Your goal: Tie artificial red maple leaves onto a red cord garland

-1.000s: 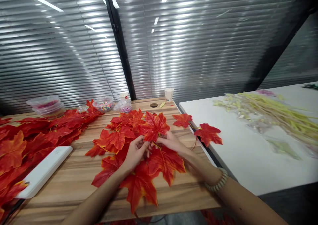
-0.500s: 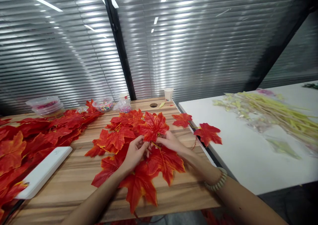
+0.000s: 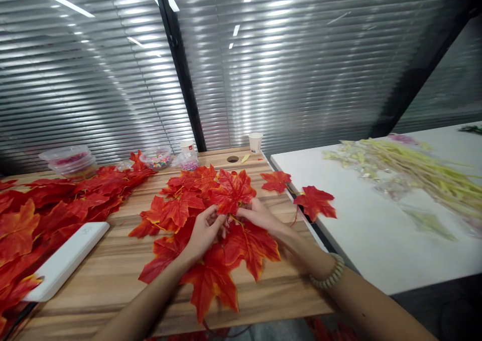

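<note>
A red artificial maple leaf (image 3: 232, 188) with yellowish edges stands raised at the middle of the wooden table. My left hand (image 3: 205, 229) is closed at the base of this leaf, thumb and fingers pinched together. From the other side, my right hand (image 3: 259, 214) closes on the same leaf; its fingertips are partly hidden behind it. More maple leaves on a vine lie around my hands, with one large leaf (image 3: 251, 245) just under my right wrist and another (image 3: 213, 283) near the table's front edge. The stem between my fingers is mostly covered.
A heap of maple leaves (image 3: 83, 200) and a white power strip-like box (image 3: 68, 260) lie at left. Bead tubs (image 3: 156, 158) and a paper cup (image 3: 255, 143) stand at the back. On the right, a white table (image 3: 312, 175) carries yellow strips (image 3: 417, 167) and plastic bags.
</note>
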Available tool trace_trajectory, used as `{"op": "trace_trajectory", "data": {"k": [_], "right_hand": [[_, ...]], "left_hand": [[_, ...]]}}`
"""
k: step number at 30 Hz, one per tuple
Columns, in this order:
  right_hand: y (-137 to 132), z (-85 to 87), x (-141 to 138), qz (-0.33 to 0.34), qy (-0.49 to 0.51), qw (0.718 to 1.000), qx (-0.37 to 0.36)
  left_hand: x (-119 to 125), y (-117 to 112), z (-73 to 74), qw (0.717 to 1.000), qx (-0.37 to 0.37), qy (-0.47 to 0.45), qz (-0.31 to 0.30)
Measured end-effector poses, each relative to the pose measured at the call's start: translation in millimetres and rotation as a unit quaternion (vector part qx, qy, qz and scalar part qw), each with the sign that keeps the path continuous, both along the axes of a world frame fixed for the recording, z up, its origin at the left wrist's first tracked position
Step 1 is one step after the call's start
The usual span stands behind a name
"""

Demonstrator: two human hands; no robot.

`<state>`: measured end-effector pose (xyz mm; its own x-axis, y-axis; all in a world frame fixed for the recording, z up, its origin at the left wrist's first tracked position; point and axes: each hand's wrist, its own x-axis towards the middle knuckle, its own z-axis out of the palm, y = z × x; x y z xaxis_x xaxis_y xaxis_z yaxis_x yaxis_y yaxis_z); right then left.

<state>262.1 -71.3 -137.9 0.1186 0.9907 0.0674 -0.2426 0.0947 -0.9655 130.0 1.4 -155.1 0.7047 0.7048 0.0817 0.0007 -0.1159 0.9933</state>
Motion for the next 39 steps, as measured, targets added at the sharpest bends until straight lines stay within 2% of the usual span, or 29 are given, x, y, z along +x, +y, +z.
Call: {"op": "trace_trajectory", "data": {"k": [11, 20, 30, 39], "right_hand": [[-1.4, 2.8, -1.0, -0.034, -0.015, 0.999, -0.026], [-2.7, 6.8, -2.2, -0.015, -0.014, 1.000, -0.013], [-0.3, 2.3, -0.9, -0.024, -0.032, 0.999, -0.005], [-2.4, 5.4, -0.9, -0.023, -0.020, 0.999, -0.023]], "left_hand": [[-0.1, -0.2, 0.0, 1.000, 0.007, 0.006, -0.007], [-0.4, 0.5, -0.9, 1.000, 0.017, 0.010, -0.009], [-0.2, 0.0, 0.2, 1.000, 0.017, 0.011, -0.004], [-0.7, -0.6, -0.8, 0.999, 0.035, 0.016, -0.010]]}}
